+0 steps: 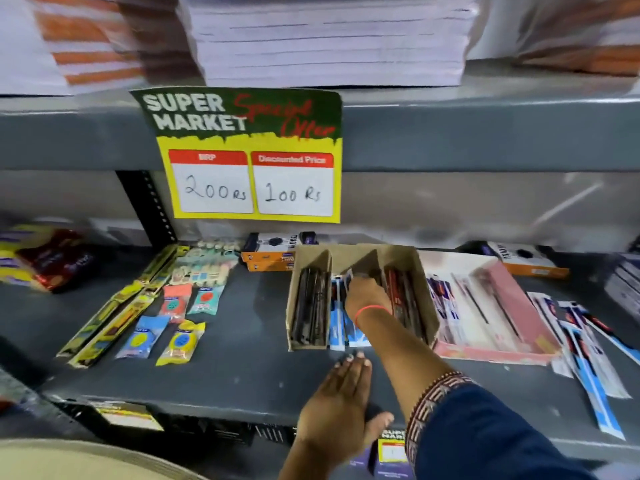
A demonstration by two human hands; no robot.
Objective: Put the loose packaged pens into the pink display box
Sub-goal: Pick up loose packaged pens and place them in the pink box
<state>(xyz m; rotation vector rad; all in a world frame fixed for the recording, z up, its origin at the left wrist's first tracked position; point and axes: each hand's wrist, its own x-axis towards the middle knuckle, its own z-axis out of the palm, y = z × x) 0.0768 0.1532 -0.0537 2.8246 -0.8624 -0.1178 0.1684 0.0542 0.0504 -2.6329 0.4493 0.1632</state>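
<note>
The pink display box (pixel 491 355) lies open on the grey shelf at the right, with a few packaged pens inside it. More loose packaged pens (pixel 588 362), in blue and white sleeves, are fanned out on the shelf to its right. Left of the pink box stands a brown cardboard divider box (pixel 424 299). Blue and white pen packs (pixel 337 329) sit in its middle slot. My right hand (pixel 365 296) reaches into that slot with its fingers closed on the top of one pack. My left hand (pixel 341 400) rests flat on the shelf's front edge, fingers apart and holding nothing.
A yellow price sign (pixel 252 181) hangs from the upper shelf, which carries stacks of paper. Eraser packs (pixel 180 337) and long yellow packs (pixel 114 320) lie to the left. Orange and white boxes (pixel 270 254) stand at the back, with another behind the pink box.
</note>
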